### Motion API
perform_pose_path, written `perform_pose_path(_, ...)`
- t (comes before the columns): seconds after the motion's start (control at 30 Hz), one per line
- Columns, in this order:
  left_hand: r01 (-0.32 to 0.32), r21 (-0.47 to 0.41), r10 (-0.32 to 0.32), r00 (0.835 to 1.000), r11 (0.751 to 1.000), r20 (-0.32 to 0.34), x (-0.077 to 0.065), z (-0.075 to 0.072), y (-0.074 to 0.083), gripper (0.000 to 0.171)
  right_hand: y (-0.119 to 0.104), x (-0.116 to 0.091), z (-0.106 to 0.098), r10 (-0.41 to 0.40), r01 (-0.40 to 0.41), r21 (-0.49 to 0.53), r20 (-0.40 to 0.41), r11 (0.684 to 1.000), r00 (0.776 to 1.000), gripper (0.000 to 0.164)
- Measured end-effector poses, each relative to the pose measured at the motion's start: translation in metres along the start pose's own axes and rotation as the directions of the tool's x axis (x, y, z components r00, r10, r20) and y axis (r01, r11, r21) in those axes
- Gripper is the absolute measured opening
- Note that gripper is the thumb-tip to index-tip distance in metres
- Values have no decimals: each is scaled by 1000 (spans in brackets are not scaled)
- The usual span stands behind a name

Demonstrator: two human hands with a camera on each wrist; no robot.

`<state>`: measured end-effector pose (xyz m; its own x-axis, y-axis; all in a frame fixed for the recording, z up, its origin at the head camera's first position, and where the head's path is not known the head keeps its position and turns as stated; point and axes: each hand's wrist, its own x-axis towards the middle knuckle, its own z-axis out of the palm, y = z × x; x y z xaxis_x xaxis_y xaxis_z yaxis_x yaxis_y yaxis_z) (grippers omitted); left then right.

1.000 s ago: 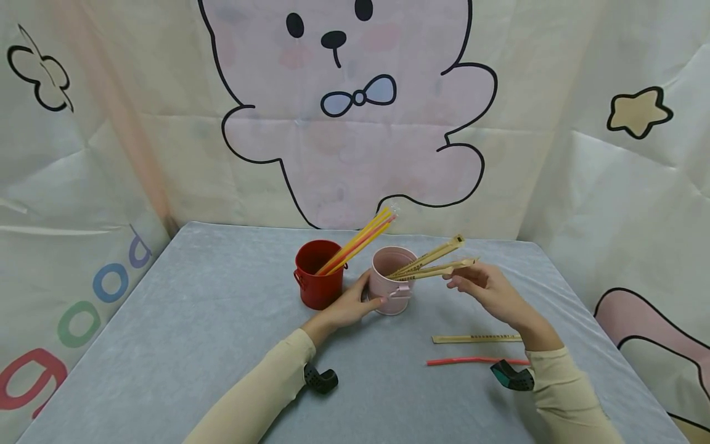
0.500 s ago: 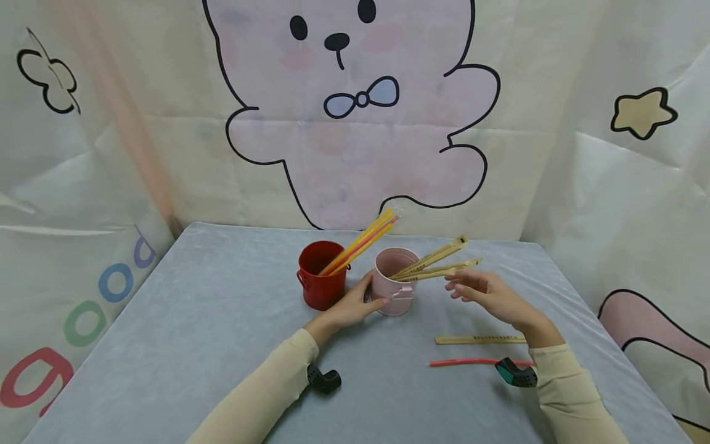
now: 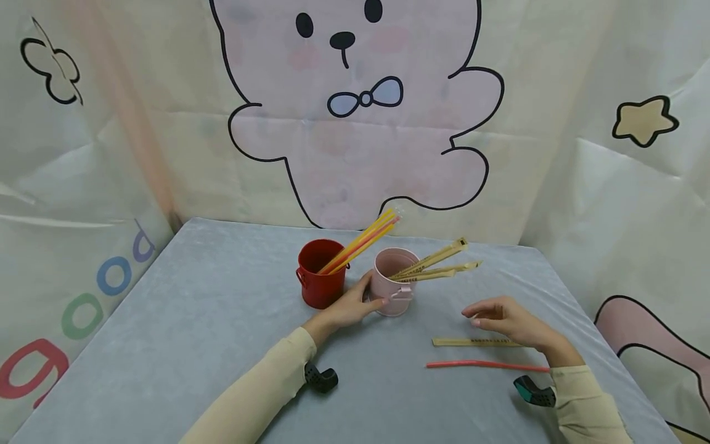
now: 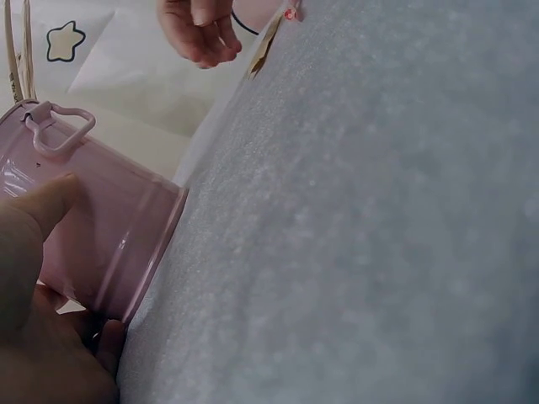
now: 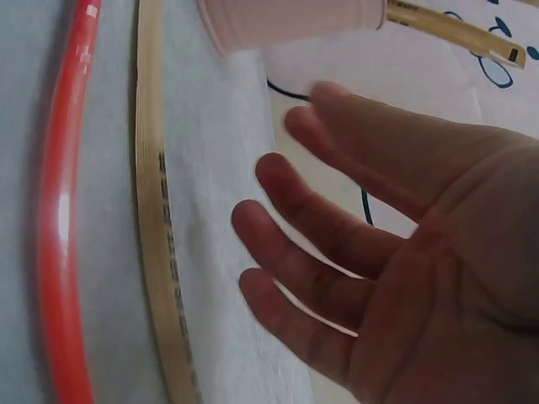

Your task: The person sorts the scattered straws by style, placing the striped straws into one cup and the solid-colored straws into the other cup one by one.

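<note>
My left hand holds the small pink bucket from its left side, the thumb across its front in the left wrist view. Several paper-wrapped straws lean out of this bucket to the right. My right hand hovers over the table with nothing in it, its fingers loosely bent and spread in the right wrist view. Below it lie a single paper-wrapped straw and a red straw, side by side; the wrist and hand cover part of their right ends.
A red bucket stands just left of the pink one, with yellow and red straws leaning out of it. A grey-blue cloth covers the table. Behind hangs a printed curtain.
My right hand has drawn back from the wrapped straws in the pink bucket, moving right and toward me, over the loose straws. My left hand stays on the pink bucket.
</note>
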<state>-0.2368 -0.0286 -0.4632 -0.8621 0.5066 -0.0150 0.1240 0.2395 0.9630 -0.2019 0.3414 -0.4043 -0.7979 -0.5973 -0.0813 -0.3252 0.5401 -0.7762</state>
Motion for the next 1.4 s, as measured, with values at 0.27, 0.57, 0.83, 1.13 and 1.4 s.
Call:
perform_pose_path(0.27, 4, 19, -4, 1000, 1000, 0, 1, -2, 2, 85, 13, 2, 2, -54, 60, -58, 90, 997, 994, 22)
perform_pose_path(0.57, -10, 20, 10, 1000, 1000, 2, 2, 3, -2, 82, 22, 3, 9, -70, 71, -3, 123, 997, 990, 9)
perform_pose_path(0.83, 11, 14, -11, 1000, 1000, -5, 3, 3, -2, 86, 14, 4, 7, -11, 18, -64, 104, 998, 995, 6)
perform_pose_path(1.13, 17, 19, -17, 1000, 1000, -4, 1, 1, 1, 87, -1, -2, 0, -94, 98, -140, 41, 985, 995, 4)
perform_pose_path(1.4, 18, 20, -19, 1000, 1000, 6, 2, 2, 0, 87, -29, -8, 2, -167, 150, -155, -100, 977, 981, 6)
